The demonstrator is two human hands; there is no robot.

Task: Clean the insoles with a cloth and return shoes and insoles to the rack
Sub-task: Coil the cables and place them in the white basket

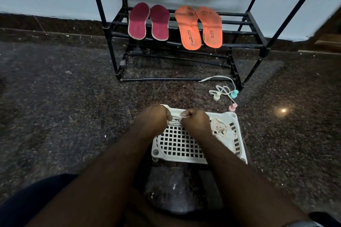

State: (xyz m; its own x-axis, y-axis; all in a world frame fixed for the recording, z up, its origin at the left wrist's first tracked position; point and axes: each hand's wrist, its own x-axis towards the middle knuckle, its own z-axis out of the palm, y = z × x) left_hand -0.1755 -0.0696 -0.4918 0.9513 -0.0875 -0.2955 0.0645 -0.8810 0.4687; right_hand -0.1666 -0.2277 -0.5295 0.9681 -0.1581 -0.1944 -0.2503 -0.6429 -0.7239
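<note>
Four insoles lie on the rack's (239, 24) lower shelf, long axes running front to back, toes toward the wall: maroon pair (148, 21) left, orange pair (198, 27) right. Below, left hand (154, 118) and right hand (195, 121), each grip curled tight, pinch thin white strings (175, 122) over a white perforated basket (177, 145).

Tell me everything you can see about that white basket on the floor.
The white basket looks like plastic, with a grid of square holes and round corner sockets. It sits on the dark speckled floor, in front of the rack. A crumpled pale cloth lies at its right side. Both forearms reach over it.
</note>
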